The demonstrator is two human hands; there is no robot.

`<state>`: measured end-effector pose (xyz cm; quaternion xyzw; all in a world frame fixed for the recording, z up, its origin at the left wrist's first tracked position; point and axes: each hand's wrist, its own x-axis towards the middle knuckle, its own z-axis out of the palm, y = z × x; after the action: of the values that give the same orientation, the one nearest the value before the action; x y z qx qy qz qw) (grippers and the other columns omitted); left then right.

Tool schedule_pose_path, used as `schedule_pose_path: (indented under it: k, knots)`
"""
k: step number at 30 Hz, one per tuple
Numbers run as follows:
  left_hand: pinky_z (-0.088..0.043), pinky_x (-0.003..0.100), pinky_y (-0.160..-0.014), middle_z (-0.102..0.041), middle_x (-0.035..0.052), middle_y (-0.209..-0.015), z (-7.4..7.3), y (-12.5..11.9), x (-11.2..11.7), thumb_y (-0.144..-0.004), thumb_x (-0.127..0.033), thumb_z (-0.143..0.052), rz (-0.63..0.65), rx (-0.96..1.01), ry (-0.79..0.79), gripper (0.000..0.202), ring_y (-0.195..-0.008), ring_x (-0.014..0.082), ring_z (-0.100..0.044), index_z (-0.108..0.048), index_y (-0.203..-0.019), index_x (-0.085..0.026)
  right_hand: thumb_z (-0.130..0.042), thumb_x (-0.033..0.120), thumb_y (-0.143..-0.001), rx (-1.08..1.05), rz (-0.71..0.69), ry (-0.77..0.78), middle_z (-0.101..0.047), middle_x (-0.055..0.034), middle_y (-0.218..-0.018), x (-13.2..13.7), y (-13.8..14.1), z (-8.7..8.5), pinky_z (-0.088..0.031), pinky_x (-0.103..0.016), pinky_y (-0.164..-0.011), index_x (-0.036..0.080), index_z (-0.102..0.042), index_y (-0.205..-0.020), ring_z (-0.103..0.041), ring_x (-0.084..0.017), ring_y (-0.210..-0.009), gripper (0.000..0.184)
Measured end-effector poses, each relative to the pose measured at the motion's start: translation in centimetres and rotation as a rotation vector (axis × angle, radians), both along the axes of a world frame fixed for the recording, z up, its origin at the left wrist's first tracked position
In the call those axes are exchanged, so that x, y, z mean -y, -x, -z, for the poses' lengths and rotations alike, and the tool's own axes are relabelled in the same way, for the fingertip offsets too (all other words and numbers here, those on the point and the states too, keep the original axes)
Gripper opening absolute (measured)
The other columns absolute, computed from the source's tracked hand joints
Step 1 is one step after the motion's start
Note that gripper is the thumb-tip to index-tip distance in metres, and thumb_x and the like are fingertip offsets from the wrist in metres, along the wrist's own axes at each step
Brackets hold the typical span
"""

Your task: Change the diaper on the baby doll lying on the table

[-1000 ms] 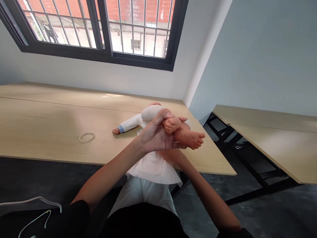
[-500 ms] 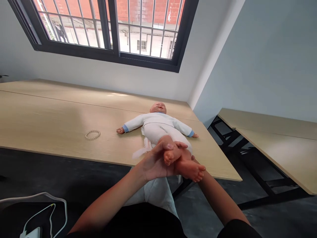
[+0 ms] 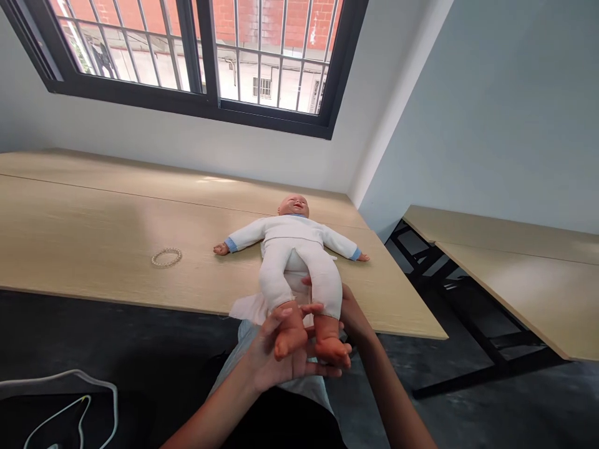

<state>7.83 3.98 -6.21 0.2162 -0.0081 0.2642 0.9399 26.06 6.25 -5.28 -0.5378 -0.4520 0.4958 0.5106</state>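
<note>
A baby doll (image 3: 294, 227) in a white outfit with blue cuffs lies face up on the table, arms spread. Its legs are apart and its bare feet stick out past the near edge, towards me. My left hand (image 3: 276, 358) cups the ankle on the left, thumb on top and fingers reaching under the feet. From the right, my right hand (image 3: 353, 312) wraps around the other lower leg, mostly hidden behind it, with fingertips showing between the legs. A thin white cloth (image 3: 248, 308) spreads under the doll's legs and over the table edge.
A beaded bracelet (image 3: 166, 257) rests on the wooden table (image 3: 93, 249), left of the doll. A second table (image 3: 505, 268) stands to the right across a gap. Beyond is a barred window (image 3: 262, 56). A white cable (image 3: 79, 374) loops at lower left.
The doll's feet were held together with the ankles crossed; now the legs are apart and lower, between my hands. My right hand has come into view behind the leg.
</note>
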Motion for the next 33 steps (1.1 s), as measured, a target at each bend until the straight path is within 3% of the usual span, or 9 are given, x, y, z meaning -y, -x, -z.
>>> schedule_pose_path:
  k: [6, 9, 12, 15, 19, 23, 28, 30, 33]
  knots:
    - [-0.04, 0.059, -0.101, -0.052, 0.0185, -0.142, 0.5, 3.0, 0.5, -0.09, -0.049, -0.059, -0.059, -0.107, 0.071, 0.056, -0.13, 0.0412, -0.05, -0.054, -0.137, -0.02, -0.058, 0.068, -0.084, -0.594, -0.053, 0.29, -0.07, -0.0089, -0.077, 1.7, -0.3, -0.9, -0.054, -0.028, -0.061, 0.013, -0.071, -0.095, -0.064, -0.02, -0.064, 0.058]
    - [-0.047, 0.05, -0.095, -0.061, 0.0168, -0.132, 0.4, 5.7, 0.4, -0.091, -0.041, -0.062, -0.133, -0.233, 0.098, 0.039, -0.121, 0.0366, -0.058, -0.066, -0.119, -0.015, -0.058, 0.061, -0.089, -0.54, -0.038, 0.37, -0.067, -0.0087, -0.071, 2.4, -1.2, -1.3, -0.049, -0.023, -0.053, 0.009, -0.071, -0.093, -0.062, -0.016, -0.057, 0.054]
    - [-0.053, 0.039, -0.082, -0.071, 0.0095, -0.096, 0.3, 8.3, -0.2, -0.091, -0.033, -0.064, -0.227, -0.378, 0.087, 0.023, -0.087, 0.0244, -0.068, -0.071, -0.099, -0.013, -0.068, 0.046, -0.086, -0.399, -0.018, 0.3, -0.071, -0.0106, -0.087, 2.5, -2.3, -1.1, -0.052, -0.023, -0.059, 0.009, -0.071, -0.098, -0.065, -0.017, -0.066, 0.038]
    - [-0.053, 0.033, -0.074, -0.069, 0.0066, -0.082, 0.3, 10.2, -1.2, -0.087, -0.034, -0.07, -0.265, -0.514, 0.029, 0.024, -0.074, 0.0196, -0.066, -0.072, -0.095, -0.011, -0.073, 0.046, -0.083, -0.301, -0.009, 0.215, -0.072, -0.0104, -0.101, 2.1, -3.0, -0.2, -0.056, -0.028, -0.069, 0.013, -0.07, -0.101, -0.067, -0.02, -0.073, 0.038]
    - [-0.053, 0.03, -0.075, -0.071, 0.0082, -0.082, 0.5, 11.3, -2.0, -0.084, -0.035, -0.073, -0.31, -0.655, -0.066, 0.026, -0.076, 0.0198, -0.066, -0.074, -0.093, -0.011, -0.072, 0.053, -0.082, -0.024, 0.05, 0.034, -0.07, -0.0103, -0.109, 1.9, -2.9, 0.6, -0.055, -0.035, -0.086, 0.016, -0.065, -0.111, -0.067, -0.027, -0.097, 0.047]
    - [-0.053, 0.029, -0.074, -0.073, 0.0096, -0.086, 1.2, 11.0, -1.7, -0.082, -0.042, -0.075, -0.314, -0.723, -0.148, 0.031, -0.078, 0.0204, -0.067, -0.075, -0.089, -0.012, -0.063, 0.052, -0.09, 0.615, 0.301, -0.39, -0.06, -0.0151, -0.131, 3.6, -0.5, 0.1, -0.041, -0.05, -0.108, 0.018, -0.057, -0.127, -0.054, -0.032, -0.124, 0.051]
    - [-0.054, 0.028, -0.073, -0.073, 0.0088, -0.089, 2.0, 10.2, -1.1, -0.08, -0.046, -0.077, -0.297, -0.736, -0.17, 0.036, -0.076, 0.019, -0.067, -0.075, -0.091, -0.012, -0.066, 0.038, -0.092, 1.263, -0.064, -0.785, -0.054, -0.0118, -0.14, 6.2, 4.1, 0.1, -0.023, -0.051, -0.119, 0.018, -0.055, -0.13, -0.04, -0.033, -0.137, 0.045]
    - [-0.053, 0.029, -0.074, -0.073, 0.0082, -0.09, 2.2, 9.9, -1.0, -0.081, -0.047, -0.076, -0.294, -0.716, -0.158, 0.035, -0.077, 0.0189, -0.067, -0.075, -0.092, -0.014, -0.059, 0.02, -0.094, 1.331, -0.097, -0.822, -0.063, -0.0094, -0.126, 5.9, 4.9, 0.0, -0.024, -0.048, -0.119, 0.017, -0.061, -0.115, -0.051, -0.029, -0.126, 0.021]
    - [-0.053, 0.029, -0.073, -0.071, 0.0077, -0.087, 2.3, 9.6, -0.8, -0.081, -0.047, -0.076, -0.298, -0.693, -0.15, 0.035, -0.077, 0.0189, -0.066, -0.075, -0.093, -0.015, -0.047, 0.003, -0.089, 1.315, -0.108, -0.832, -0.068, -0.0043, -0.094, 3.9, 4.8, -1.6, -0.029, -0.043, -0.116, 0.018, -0.061, -0.097, -0.062, -0.022, -0.094, 0.022]
